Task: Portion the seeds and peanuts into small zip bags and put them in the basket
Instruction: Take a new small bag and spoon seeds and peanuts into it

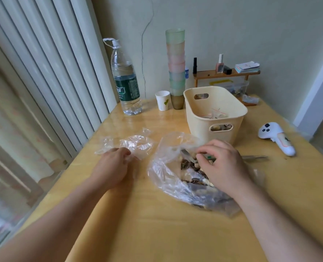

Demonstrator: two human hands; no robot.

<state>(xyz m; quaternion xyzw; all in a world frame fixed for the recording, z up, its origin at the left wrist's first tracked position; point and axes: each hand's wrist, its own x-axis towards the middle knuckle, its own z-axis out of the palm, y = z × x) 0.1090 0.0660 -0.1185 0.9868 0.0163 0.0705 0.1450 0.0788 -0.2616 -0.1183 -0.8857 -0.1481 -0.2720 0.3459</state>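
glossy yellow worktop (156, 214). cream plastic basket (216, 118), rounded oblong, long axis running away from the viewer, holds filled zip bags (218, 114). crinkled clear bag (168, 178) of seeds and peanuts (190, 168) lies before it, mouth toward the basket. right hand (221, 167) pinches something small over the seeds. left hand (112, 167) pinches crumpled clear film (132, 145). bottle (126, 82), stacked cups (176, 69) and controller (277, 138) stand around.
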